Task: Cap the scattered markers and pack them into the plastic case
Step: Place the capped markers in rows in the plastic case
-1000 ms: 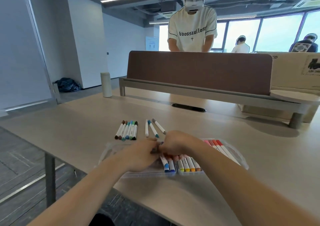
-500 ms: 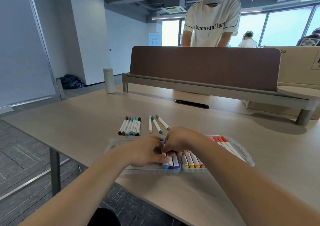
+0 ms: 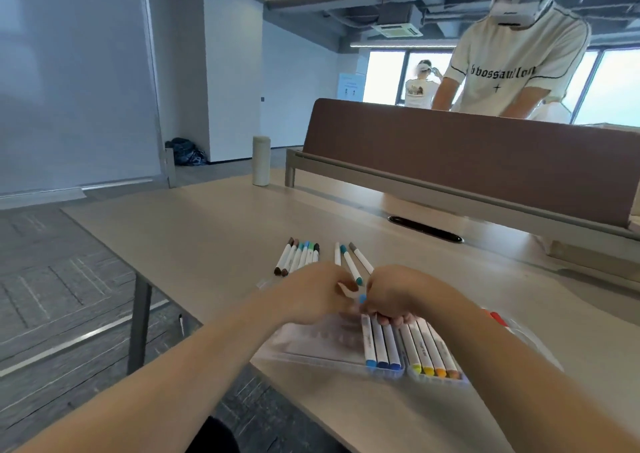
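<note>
Head view: right hand (image 3: 398, 296) fingers clench a blue marker (image 3: 362, 298), its capped tip poking out beside the left hand (image 3: 318, 296), whose curled fingers hide what they grasp; I cannot tell. Capping seems in hand. Next, lay it by the packed markers (image 3: 381, 341) in the plastic case (image 3: 311, 345) beneath the fingers. Loose markers (image 3: 298, 256) wait beyond the fingers on the tabletop (image 3: 207, 244).

Left of the plastic case (image 3: 311, 348) the bench (image 3: 207, 237) offers open passage, just beyond the case loose markers (image 3: 298, 257) lie in the way, and far beyond it a brown divider (image 3: 467, 165) walls the bench.
</note>
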### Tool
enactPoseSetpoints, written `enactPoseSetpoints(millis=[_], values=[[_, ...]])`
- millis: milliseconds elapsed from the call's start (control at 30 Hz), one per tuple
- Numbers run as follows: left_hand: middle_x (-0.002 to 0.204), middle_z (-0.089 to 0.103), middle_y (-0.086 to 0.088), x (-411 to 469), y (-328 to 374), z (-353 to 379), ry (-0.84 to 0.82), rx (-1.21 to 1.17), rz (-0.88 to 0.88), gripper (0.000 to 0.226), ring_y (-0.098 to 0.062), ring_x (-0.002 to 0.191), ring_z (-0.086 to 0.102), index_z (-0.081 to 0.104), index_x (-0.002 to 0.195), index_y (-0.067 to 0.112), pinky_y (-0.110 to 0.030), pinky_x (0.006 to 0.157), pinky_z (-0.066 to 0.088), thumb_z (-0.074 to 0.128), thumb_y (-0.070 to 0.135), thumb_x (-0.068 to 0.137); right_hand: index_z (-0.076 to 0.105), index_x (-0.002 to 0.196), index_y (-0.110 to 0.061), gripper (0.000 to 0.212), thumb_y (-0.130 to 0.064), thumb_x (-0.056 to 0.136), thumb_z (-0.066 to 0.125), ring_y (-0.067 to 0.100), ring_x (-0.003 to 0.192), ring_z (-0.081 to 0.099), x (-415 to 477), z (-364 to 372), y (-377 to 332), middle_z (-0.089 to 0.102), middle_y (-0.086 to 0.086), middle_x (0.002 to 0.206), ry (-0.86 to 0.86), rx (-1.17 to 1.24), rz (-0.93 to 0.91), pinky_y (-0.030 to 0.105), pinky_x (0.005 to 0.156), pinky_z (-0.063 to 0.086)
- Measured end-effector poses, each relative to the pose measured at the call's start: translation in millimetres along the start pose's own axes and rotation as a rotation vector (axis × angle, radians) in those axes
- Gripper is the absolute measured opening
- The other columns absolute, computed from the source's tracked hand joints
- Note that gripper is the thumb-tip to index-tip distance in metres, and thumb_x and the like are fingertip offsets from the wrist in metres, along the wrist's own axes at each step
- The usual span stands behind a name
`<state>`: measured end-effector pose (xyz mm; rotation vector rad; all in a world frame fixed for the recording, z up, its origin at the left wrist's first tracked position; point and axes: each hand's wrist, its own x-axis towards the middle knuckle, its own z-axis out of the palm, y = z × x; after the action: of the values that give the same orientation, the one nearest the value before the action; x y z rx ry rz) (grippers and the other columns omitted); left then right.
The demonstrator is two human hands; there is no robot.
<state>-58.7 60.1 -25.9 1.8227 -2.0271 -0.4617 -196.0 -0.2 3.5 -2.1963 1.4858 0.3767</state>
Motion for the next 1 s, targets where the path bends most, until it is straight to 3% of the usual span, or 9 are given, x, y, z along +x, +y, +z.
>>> enactPoseSetpoints(millis=[67,167,267,367,467,567,733,1000], values=[[0.105,0.069,0.004,3,-9,-13,0.129,-0.054,-0.042,0.023,-0.014,0.092,0.064,0.07,0.111,0.021,-0.027,0.08,0.05,0.059,0.031,0.094,0.062,0.082,-0.007,0.028,-0.029,0.097,0.055,0.015,0.047,0.044,8,-4,-8,0.056,0.007,0.067,0.096,0.009,-0.007,0.024,0.046,0.038],[0.081,0.063,0.007,8,-25,-28,0.27,-0.125,-0.114,0.013,-0.013,0.078,0.062,0.068,0.093,0.018,-0.025,0.066,0.046,0.055,0.02,0.094,0.07,0.086,-0.002,0.028,-0.028,0.093,0.06,0.022,0.058,0.059,24,-10,-24,0.069,0.013,0.076,0.23,0.036,-0.052,0.03,0.062,0.054],[0.085,0.065,0.001,13,-42,-40,0.332,-0.139,-0.154,0.018,-0.017,0.08,0.063,0.071,0.093,0.011,-0.027,0.067,0.046,0.053,0.012,0.092,0.072,0.088,-0.002,0.024,-0.024,0.093,0.062,0.022,0.066,0.063,46,-14,-44,0.071,0.012,0.082,0.297,0.059,-0.095,0.032,0.071,0.055],[0.088,0.067,0.002,17,-59,-50,0.355,-0.143,-0.184,0.019,-0.014,0.076,0.064,0.072,0.094,0.015,-0.026,0.065,0.047,0.053,0.013,0.092,0.071,0.096,-0.005,0.015,-0.015,0.091,0.062,0.026,0.082,0.07,77,-13,-65,0.072,0.012,0.091,0.359,0.084,-0.127,0.037,0.081,0.059],[0.083,0.067,0.006,25,-76,-55,0.374,-0.154,-0.2,0.019,-0.009,0.07,0.062,0.068,0.087,0.021,-0.026,0.066,0.05,0.053,0.013,0.094,0.071,0.096,-0.008,0.013,-0.013,0.089,0.061,0.024,0.08,0.068,104,-10,-80,0.07,0.01,0.089,0.389,0.105,-0.143,0.036,0.078,0.059],[0.082,0.067,0.009,31,-90,-55,0.374,-0.175,-0.227,0.019,-0.01,0.072,0.065,0.068,0.085,0.023,-0.03,0.07,0.055,0.053,0.015,0.094,0.065,0.084,-0.01,0.008,-0.012,0.089,0.059,0.019,0.07,0.058,120,-9,-89,0.062,0.006,0.08,0.379,0.063,-0.122,0.029,0.063,0.047],[0.084,0.071,-0.001,40,-105,-49,0.375,-0.196,-0.253,0.017,-0.019,0.077,0.067,0.072,0.088,0.015,-0.044,0.079,0.056,0.055,0.017,0.091,0.053,0.07,-0.013,0.019,-0.013,0.088,0.057,0.02,0.065,0.052,132,-13,-99,0.049,0.003,0.068,0.375,-0.008,-0.041,0.028,0.056,0.04],[0.08,0.071,0.0,49,-115,-49,0.379,-0.223,-0.231,0.017,-0.014,0.071,0.066,0.068,0.081,0.021,-0.039,0.076,0.057,0.057,0.015,0.091,0.056,0.074,-0.016,0.015,-0.014,0.089,0.056,0.016,0.059,0.047,131,-17,-113,0.05,0.001,0.07,0.351,-0.161,-0.026,0.027,0.051,0.036]])
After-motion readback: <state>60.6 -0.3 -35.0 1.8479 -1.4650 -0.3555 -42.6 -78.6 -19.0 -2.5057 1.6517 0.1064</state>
